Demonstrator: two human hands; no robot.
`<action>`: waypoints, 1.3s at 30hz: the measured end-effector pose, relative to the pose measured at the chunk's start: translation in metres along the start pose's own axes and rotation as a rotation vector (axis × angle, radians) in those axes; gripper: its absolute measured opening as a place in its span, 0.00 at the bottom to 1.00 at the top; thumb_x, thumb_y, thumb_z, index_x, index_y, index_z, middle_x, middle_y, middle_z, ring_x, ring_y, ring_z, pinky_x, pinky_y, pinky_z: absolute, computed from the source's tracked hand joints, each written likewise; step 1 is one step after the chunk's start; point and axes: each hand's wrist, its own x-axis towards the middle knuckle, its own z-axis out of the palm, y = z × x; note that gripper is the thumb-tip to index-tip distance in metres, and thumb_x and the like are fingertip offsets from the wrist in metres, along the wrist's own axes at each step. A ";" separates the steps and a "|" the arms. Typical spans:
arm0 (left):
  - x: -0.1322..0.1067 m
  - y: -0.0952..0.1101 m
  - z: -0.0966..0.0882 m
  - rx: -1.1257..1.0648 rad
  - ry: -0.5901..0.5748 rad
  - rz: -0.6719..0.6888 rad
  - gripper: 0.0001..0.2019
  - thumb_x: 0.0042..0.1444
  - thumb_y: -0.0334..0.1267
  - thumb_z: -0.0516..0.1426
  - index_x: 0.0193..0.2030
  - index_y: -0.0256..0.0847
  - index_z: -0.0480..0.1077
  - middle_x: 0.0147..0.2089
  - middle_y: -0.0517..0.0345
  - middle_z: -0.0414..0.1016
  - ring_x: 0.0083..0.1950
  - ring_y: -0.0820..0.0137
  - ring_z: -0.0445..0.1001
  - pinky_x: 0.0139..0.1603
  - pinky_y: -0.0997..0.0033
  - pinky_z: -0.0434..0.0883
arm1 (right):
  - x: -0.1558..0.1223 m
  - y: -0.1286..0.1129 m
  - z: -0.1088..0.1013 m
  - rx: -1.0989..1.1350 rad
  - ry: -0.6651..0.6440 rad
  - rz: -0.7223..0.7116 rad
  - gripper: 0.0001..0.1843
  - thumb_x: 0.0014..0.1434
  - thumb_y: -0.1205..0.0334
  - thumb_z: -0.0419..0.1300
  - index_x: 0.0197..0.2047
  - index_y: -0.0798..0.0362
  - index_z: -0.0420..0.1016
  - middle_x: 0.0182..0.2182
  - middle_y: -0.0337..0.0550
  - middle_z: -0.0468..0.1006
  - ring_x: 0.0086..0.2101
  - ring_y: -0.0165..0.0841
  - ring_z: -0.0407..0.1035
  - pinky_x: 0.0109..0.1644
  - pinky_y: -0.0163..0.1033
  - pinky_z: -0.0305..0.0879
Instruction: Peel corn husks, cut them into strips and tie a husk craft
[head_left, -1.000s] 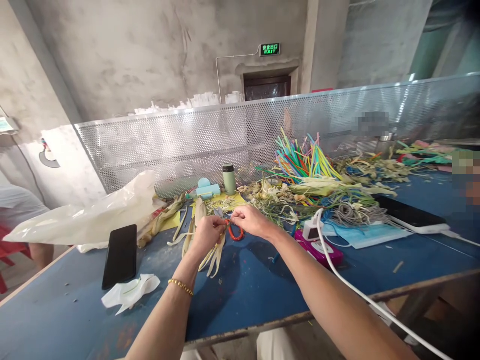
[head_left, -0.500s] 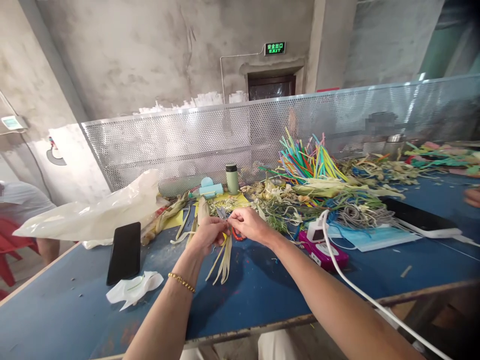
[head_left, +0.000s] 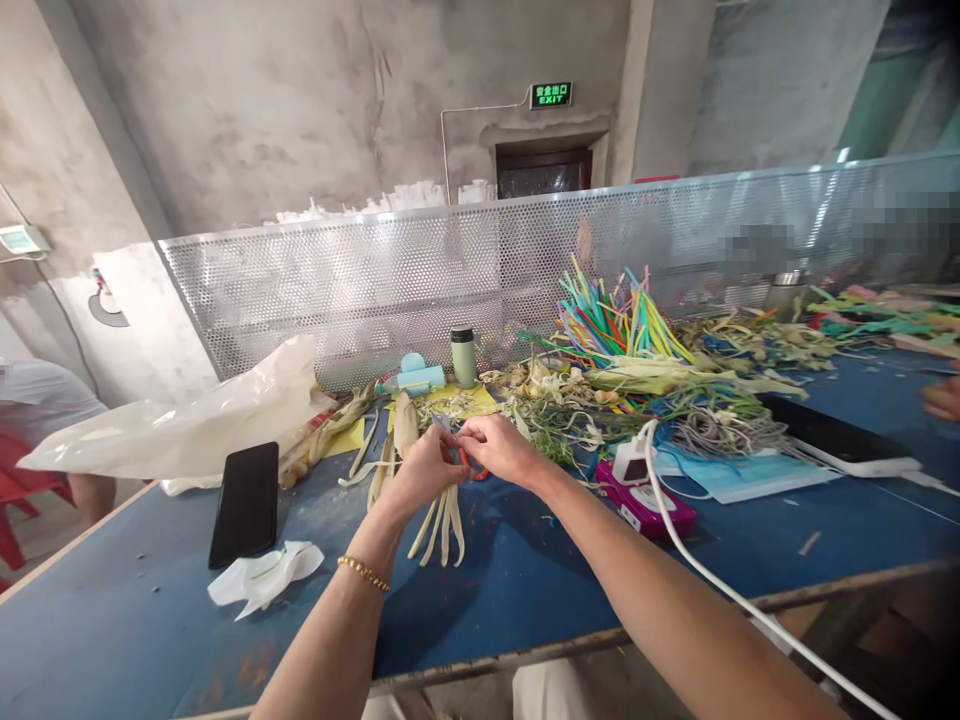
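Observation:
My left hand [head_left: 429, 468] is closed over the blue table, its fingertips meeting those of my right hand. Pale strips of dried corn husk [head_left: 448, 528] hang out below the left palm. Pinched together, the fingers of my right hand [head_left: 495, 446] hide whatever is between them. An orange-red loop [head_left: 474, 468], which looks like a scissors handle, shows just under the fingertips. Behind the left hand stands a pale husk piece [head_left: 406, 425], and more strips lie to its left.
A black phone [head_left: 244, 505] and crumpled white paper [head_left: 266, 578] lie at left. Behind stand a green bottle [head_left: 463, 360] and colourful stems [head_left: 622, 320]. To the right are a magenta box [head_left: 649, 500], a white cable [head_left: 720, 590] and a blue mask [head_left: 750, 475]. Another person's hand [head_left: 943, 400] shows far right.
My left hand has turned slightly, with its thumb now lower and apart from the index finger. The husk strips below it have spread a little. My right hand has barely moved.

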 end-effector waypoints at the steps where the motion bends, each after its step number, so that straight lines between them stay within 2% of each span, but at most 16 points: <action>1: -0.001 0.001 0.002 0.065 0.020 0.017 0.19 0.38 0.36 0.67 0.36 0.38 0.66 0.26 0.66 0.65 0.28 0.74 0.63 0.27 0.75 0.57 | 0.000 -0.001 -0.001 -0.020 0.002 -0.005 0.10 0.59 0.65 0.58 0.27 0.57 0.75 0.20 0.39 0.74 0.23 0.27 0.64 0.27 0.32 0.53; 3: -0.001 0.005 0.004 0.173 0.088 0.049 0.13 0.42 0.33 0.65 0.35 0.38 0.67 0.26 0.65 0.66 0.28 0.73 0.64 0.29 0.74 0.57 | 0.001 -0.002 -0.002 -0.040 0.002 -0.014 0.09 0.59 0.66 0.58 0.27 0.57 0.75 0.21 0.39 0.74 0.23 0.28 0.64 0.27 0.32 0.53; 5: -0.001 0.008 0.004 0.224 0.142 0.066 0.04 0.48 0.31 0.60 0.29 0.38 0.67 0.24 0.63 0.66 0.28 0.73 0.65 0.29 0.74 0.57 | 0.001 -0.002 -0.003 -0.035 0.003 -0.025 0.08 0.58 0.69 0.58 0.28 0.57 0.75 0.22 0.39 0.75 0.24 0.28 0.65 0.28 0.32 0.54; 6: -0.001 0.009 0.004 0.221 0.150 0.064 0.04 0.51 0.31 0.58 0.27 0.38 0.66 0.23 0.63 0.66 0.27 0.73 0.65 0.28 0.74 0.57 | 0.001 -0.003 -0.003 -0.028 0.008 -0.027 0.07 0.58 0.70 0.58 0.28 0.57 0.75 0.22 0.40 0.75 0.25 0.28 0.66 0.29 0.32 0.54; 11: -0.002 0.015 0.002 -0.013 0.046 -0.076 0.09 0.55 0.31 0.53 0.24 0.40 0.66 0.16 0.62 0.67 0.19 0.72 0.68 0.23 0.75 0.61 | -0.001 -0.007 -0.004 0.007 0.039 -0.014 0.07 0.58 0.69 0.58 0.29 0.56 0.74 0.23 0.40 0.76 0.25 0.29 0.67 0.29 0.32 0.56; 13: -0.002 0.015 0.003 -0.113 -0.008 -0.118 0.11 0.57 0.31 0.50 0.23 0.40 0.65 0.16 0.61 0.68 0.17 0.70 0.69 0.22 0.74 0.63 | -0.002 -0.010 -0.004 0.020 0.047 -0.013 0.06 0.58 0.69 0.58 0.30 0.56 0.74 0.22 0.40 0.76 0.24 0.29 0.68 0.30 0.32 0.57; 15: -0.002 0.015 0.003 -0.121 -0.034 -0.117 0.13 0.59 0.32 0.48 0.23 0.41 0.64 0.17 0.59 0.69 0.18 0.69 0.70 0.22 0.74 0.63 | -0.003 -0.012 -0.004 0.024 0.071 -0.024 0.06 0.58 0.69 0.58 0.30 0.56 0.74 0.23 0.40 0.76 0.24 0.29 0.68 0.30 0.32 0.57; 17: -0.003 0.015 0.002 0.035 -0.010 -0.032 0.13 0.60 0.32 0.48 0.24 0.41 0.64 0.19 0.57 0.70 0.20 0.69 0.71 0.24 0.74 0.62 | -0.003 -0.012 -0.005 0.008 0.103 -0.043 0.07 0.58 0.69 0.58 0.29 0.55 0.74 0.23 0.41 0.77 0.25 0.29 0.68 0.30 0.33 0.57; 20: -0.005 0.018 -0.003 0.378 0.089 0.164 0.12 0.59 0.31 0.50 0.25 0.40 0.67 0.26 0.53 0.74 0.29 0.69 0.73 0.29 0.73 0.61 | -0.003 -0.012 -0.006 -0.010 0.139 -0.060 0.08 0.58 0.70 0.58 0.28 0.55 0.73 0.24 0.41 0.77 0.26 0.29 0.69 0.31 0.32 0.57; 23: -0.006 0.021 -0.006 0.447 0.177 0.209 0.11 0.60 0.34 0.52 0.26 0.40 0.67 0.28 0.53 0.74 0.31 0.68 0.72 0.30 0.73 0.58 | -0.003 -0.013 -0.006 0.008 0.158 -0.061 0.07 0.58 0.70 0.57 0.29 0.55 0.73 0.24 0.40 0.77 0.26 0.29 0.69 0.31 0.32 0.58; 25: -0.006 0.020 -0.006 0.299 0.179 0.138 0.13 0.59 0.36 0.52 0.23 0.40 0.64 0.22 0.57 0.70 0.25 0.71 0.69 0.26 0.74 0.56 | -0.004 -0.016 -0.006 0.017 0.163 -0.055 0.06 0.58 0.70 0.57 0.29 0.55 0.72 0.23 0.39 0.76 0.25 0.29 0.68 0.31 0.32 0.58; 26: -0.005 0.020 -0.005 0.167 0.135 0.074 0.14 0.58 0.37 0.53 0.22 0.40 0.62 0.20 0.59 0.68 0.22 0.72 0.67 0.24 0.74 0.55 | -0.004 -0.017 -0.006 0.018 0.162 -0.052 0.06 0.58 0.70 0.57 0.29 0.55 0.72 0.23 0.39 0.76 0.25 0.29 0.68 0.31 0.32 0.57; 29: -0.003 0.016 -0.004 -0.334 -0.114 -0.149 0.14 0.56 0.42 0.54 0.23 0.39 0.64 0.20 0.58 0.70 0.16 0.74 0.65 0.19 0.75 0.55 | -0.006 -0.020 -0.005 0.006 0.142 -0.051 0.06 0.58 0.70 0.57 0.29 0.55 0.71 0.22 0.38 0.75 0.24 0.28 0.68 0.30 0.31 0.56; 31: -0.002 0.014 -0.004 -0.594 -0.210 -0.235 0.11 0.52 0.42 0.57 0.26 0.36 0.68 0.23 0.53 0.74 0.17 0.72 0.69 0.18 0.75 0.59 | -0.007 -0.020 -0.003 -0.029 0.117 -0.055 0.07 0.59 0.69 0.56 0.30 0.55 0.71 0.22 0.38 0.75 0.24 0.28 0.67 0.30 0.31 0.55; 35: 0.002 0.008 -0.007 -0.826 -0.144 -0.300 0.09 0.42 0.36 0.64 0.27 0.33 0.71 0.23 0.53 0.74 0.22 0.71 0.73 0.24 0.74 0.66 | -0.010 -0.019 0.003 -0.214 0.089 -0.105 0.08 0.62 0.65 0.55 0.32 0.54 0.72 0.24 0.40 0.77 0.25 0.29 0.69 0.30 0.33 0.54; 39: 0.006 0.002 -0.009 -0.956 -0.050 -0.327 0.12 0.39 0.38 0.67 0.24 0.33 0.71 0.22 0.54 0.73 0.23 0.72 0.71 0.29 0.70 0.70 | -0.015 -0.023 0.008 -0.466 0.047 -0.145 0.09 0.65 0.65 0.52 0.36 0.54 0.72 0.31 0.45 0.80 0.32 0.33 0.73 0.33 0.34 0.55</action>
